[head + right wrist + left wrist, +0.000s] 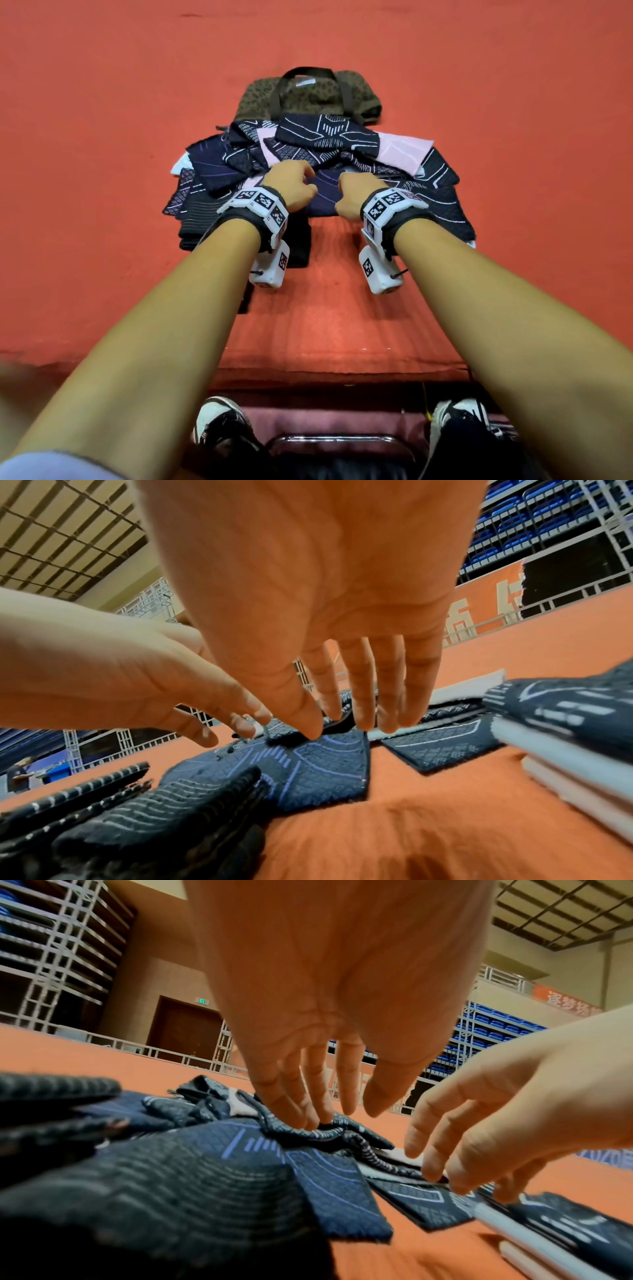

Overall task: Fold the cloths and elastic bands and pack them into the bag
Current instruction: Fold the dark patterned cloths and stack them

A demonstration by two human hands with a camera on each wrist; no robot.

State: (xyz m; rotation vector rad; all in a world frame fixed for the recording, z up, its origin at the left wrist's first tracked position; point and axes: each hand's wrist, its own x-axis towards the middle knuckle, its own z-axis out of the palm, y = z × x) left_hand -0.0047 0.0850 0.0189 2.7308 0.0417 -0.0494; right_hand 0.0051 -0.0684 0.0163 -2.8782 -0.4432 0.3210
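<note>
Centrally, navy line-patterned cloths in a rumpled heap, both hands loosely splayed, fingertips on top.

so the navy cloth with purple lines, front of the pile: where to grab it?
Take the navy cloth by its far edge, coming from above, one hand per corner. It lies flat with its near edge free on the orange table cover, but its far edge is tucked under the pile, where the left hand and right hand already reach.

Cloth pile blocks near side of bag; orange surface free either side.
</note>
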